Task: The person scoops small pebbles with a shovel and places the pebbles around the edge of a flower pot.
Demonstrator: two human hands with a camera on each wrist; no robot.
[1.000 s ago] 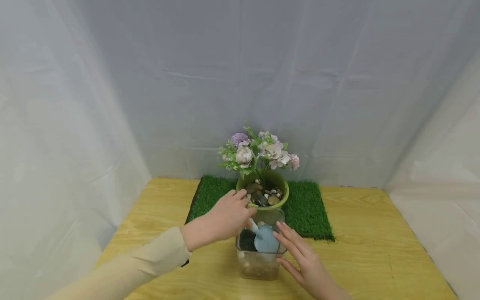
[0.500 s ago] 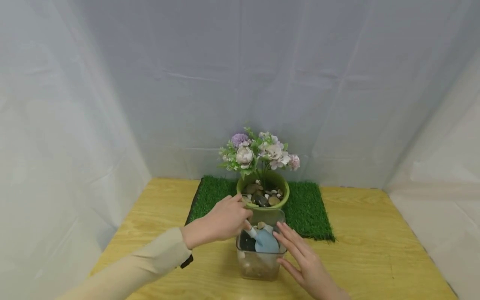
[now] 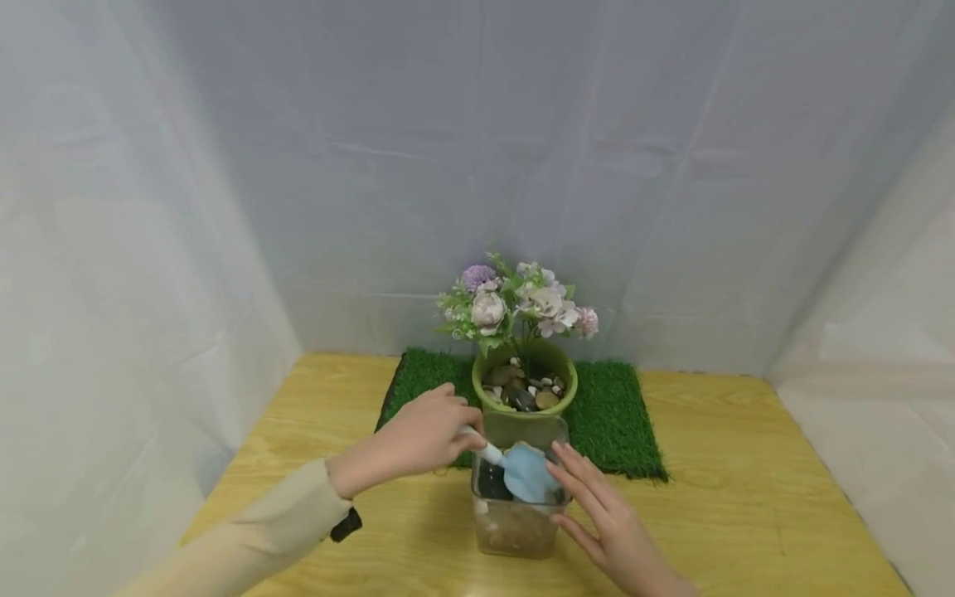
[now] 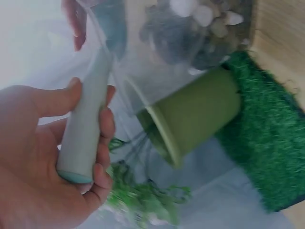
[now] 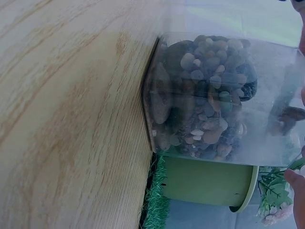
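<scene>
Our left hand (image 3: 418, 438) has its fingers curled round the handle of one small scoop (image 3: 515, 466), thumb along the side, as the left wrist view shows plainly. The scoop's long axis runs from the hand at centre-left of the head view down and to the right, its blue blade pointing into the mouth of the one clear jar (image 3: 516, 522) at lower centre. Our right hand (image 3: 608, 526) lies with fingers straight against the jar's right side, gripping nothing. The jar holds many pebbles (image 5: 205, 109); we cannot count them. Just behind the jar stands one green pot (image 3: 525, 410) with flowers (image 3: 515, 303), on one grass mat (image 3: 619, 419). The blade may carry a pebble, but the view is too soft to tell.
</scene>
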